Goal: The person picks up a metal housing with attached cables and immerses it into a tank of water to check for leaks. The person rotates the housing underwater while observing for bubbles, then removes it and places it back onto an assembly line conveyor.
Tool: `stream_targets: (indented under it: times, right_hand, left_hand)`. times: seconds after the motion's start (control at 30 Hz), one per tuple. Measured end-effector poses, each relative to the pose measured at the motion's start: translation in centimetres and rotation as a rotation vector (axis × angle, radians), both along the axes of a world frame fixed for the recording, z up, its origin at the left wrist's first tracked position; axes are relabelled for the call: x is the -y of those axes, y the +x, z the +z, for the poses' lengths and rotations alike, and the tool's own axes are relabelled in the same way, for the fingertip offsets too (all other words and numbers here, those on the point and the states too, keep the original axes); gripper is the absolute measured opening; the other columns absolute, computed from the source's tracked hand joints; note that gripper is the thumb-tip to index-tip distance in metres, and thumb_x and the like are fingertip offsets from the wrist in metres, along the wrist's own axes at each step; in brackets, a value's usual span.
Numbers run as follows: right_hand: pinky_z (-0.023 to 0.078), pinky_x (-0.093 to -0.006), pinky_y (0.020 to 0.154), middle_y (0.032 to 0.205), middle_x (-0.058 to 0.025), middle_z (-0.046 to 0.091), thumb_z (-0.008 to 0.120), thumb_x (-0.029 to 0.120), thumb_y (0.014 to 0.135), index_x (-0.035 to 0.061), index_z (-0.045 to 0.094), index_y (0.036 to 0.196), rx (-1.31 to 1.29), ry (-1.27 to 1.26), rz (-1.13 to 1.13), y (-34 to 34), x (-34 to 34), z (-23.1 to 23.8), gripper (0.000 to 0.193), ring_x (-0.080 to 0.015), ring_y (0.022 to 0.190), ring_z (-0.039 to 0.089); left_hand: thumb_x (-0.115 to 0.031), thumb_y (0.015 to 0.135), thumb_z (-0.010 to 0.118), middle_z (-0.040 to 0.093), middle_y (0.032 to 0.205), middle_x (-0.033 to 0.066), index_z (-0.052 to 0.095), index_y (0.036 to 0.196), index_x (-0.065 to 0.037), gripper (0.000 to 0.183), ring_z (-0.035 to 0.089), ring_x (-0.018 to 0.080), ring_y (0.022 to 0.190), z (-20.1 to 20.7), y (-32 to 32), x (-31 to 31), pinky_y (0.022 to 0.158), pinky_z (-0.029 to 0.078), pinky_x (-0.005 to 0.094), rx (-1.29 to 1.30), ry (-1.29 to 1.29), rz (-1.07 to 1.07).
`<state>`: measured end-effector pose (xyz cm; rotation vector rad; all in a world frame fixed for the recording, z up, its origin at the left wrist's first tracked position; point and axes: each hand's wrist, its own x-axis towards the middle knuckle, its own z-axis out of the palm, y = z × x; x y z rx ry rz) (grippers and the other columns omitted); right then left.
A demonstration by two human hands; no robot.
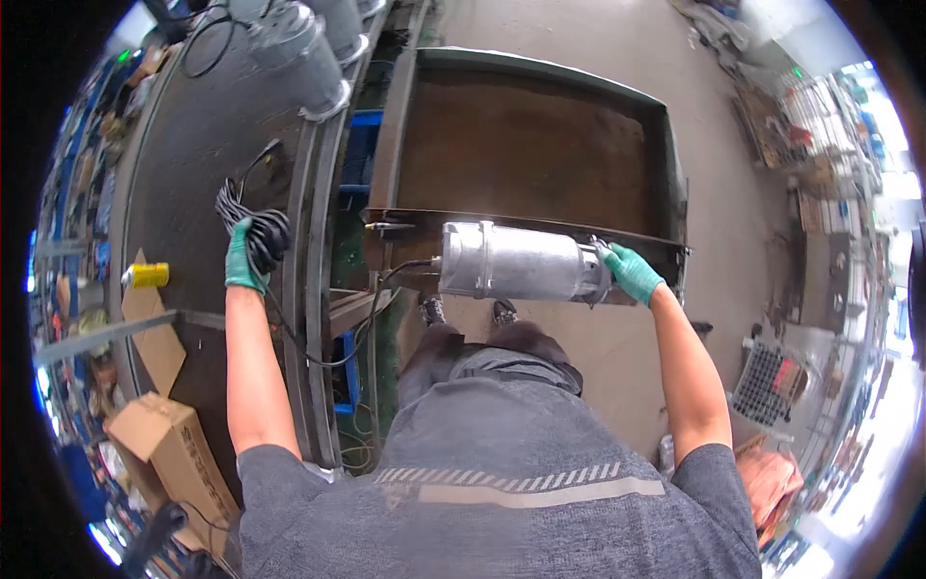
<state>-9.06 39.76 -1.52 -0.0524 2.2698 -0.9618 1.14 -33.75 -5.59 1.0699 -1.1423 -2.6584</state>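
Observation:
A silver cylindrical submersible pump [521, 262] lies sideways in front of my body, near the close edge of a metal tray cart [672, 164]. My right hand [632, 274], in a green glove, is closed around the handle at the pump's right end. A black cable runs out of the pump's left end and loops leftward. At the left, my gloved left hand [241, 259] grips the bundled coil of black cable [268, 232] above the dark workbench [203, 164]. Its fingers are partly hidden behind the coil.
More silver pumps [301, 60] stand on the bench at the far left. A yellow can [148, 276] and an open cardboard box [178, 449] are on the left. Blue bins [347, 372] sit beneath the bench rail. A grey crate [767, 381] lies on the floor at right.

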Motion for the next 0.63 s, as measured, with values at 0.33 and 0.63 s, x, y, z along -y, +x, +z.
stream_targets:
  times: [0.33,0.63]
  right_hand:
    - [0.051,-0.0312,0.085,0.117,-0.0026,0.064,0.052,0.036,0.106,0.0070,0.058,0.137,0.409,-0.260,-0.156,-0.7,-1.5,-2.4,0.043,-0.0138,0.101,0.060]
    - [0.056,-0.0333,0.086,0.112,-0.0060,0.065,0.057,0.028,0.105,0.0062,0.057,0.130,0.451,-0.632,-0.149,2.2,1.6,1.5,0.034,-0.0165,0.098,0.065]
  left_hand:
    - [-0.031,0.102,0.064,0.067,0.133,0.0167,0.058,0.140,0.002,0.051,0.067,0.0281,0.116,31.7,9.2,-13.8,0.108,0.053,0.0427,-0.490,-0.778,0.714]
    - [-0.022,0.092,0.080,0.071,0.122,0.0113,0.069,0.124,-0.002,0.039,0.068,0.0257,0.110,45.7,13.2,-27.4,0.101,0.055,0.0398,-0.546,-1.609,0.988]
